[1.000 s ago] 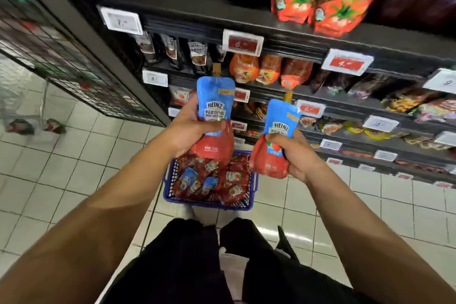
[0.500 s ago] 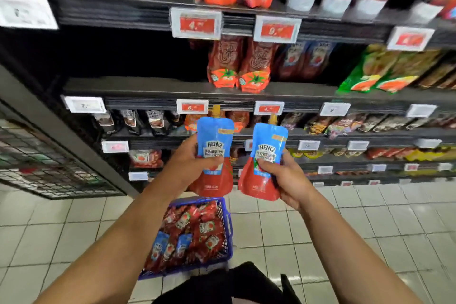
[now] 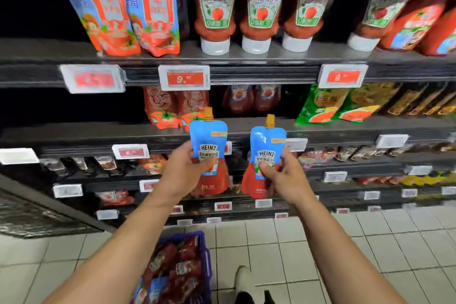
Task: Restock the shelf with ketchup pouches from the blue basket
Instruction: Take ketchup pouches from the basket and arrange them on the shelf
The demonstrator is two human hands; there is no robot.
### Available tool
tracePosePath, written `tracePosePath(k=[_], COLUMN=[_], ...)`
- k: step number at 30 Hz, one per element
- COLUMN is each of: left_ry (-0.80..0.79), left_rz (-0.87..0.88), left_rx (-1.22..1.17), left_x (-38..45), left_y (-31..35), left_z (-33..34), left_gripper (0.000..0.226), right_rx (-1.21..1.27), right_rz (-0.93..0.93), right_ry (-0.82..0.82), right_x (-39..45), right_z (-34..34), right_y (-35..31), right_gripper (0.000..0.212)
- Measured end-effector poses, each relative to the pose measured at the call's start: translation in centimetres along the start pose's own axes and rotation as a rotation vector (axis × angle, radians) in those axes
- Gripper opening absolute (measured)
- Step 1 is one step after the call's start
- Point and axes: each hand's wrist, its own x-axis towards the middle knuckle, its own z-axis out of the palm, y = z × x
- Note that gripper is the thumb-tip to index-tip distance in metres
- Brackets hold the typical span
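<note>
My left hand (image 3: 180, 175) grips a blue-and-red Heinz ketchup pouch (image 3: 209, 138) upright by its lower half. My right hand (image 3: 283, 177) grips a second Heinz pouch (image 3: 267, 143) the same way, just to the right. Both pouches are held up in front of the dark shelf (image 3: 98, 131), whose left stretch looks bare. On the floor below, the blue basket (image 3: 206, 256) holds several more pouches (image 3: 177, 269).
The upper shelf carries blue-and-red pouches (image 3: 133, 7) and upside-down Heinz bottles (image 3: 216, 7). Red tomato pouches (image 3: 162, 111) and green bags (image 3: 320, 103) stand on the middle shelf. Price tags line the shelf edges. My shoe (image 3: 244, 281) stands on the white floor tiles beside the basket.
Both hands have lifted the two pouches from over the basket up to shelf height. My view has tilted upward, so the basket now sits at the bottom edge.
</note>
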Motion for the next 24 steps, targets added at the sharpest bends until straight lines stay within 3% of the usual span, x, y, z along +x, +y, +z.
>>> tracePosePath(k=[9,13,15,18,24], left_ry=[0.009,0.073,0.127,0.246,0.253], left_rz=[0.046,-0.048,-0.074,-0.146,-0.236], left_rx=[0.055,0.072,0.168,0.303,0.257], left_x=[6.1,8.8,10.0,11.2,12.5], left_y=[4.4,6.3,6.8,7.1,5.7], left_z=[6.3,7.1,7.4,7.8,7.8], left_gripper=[0.03,0.013,0.026,0.059,0.055], right_rx=[0.014,-0.044,-0.076,-0.103,-0.069], right_rz=[-0.085,-0.09,-0.082,-0.02,0.031], right_ry=[-0.028,0.0,0.031,0.075,0.104], right_x=[7.6,10.2,11.4,12.7,14.1], right_z=[-4.9,-5.8,-6.1,-6.1,-5.4], right_y=[-3.0,-4.9,-5.6,-6.2,-6.3], right_gripper=[0.019,0.016,0.016,0.049,0.006])
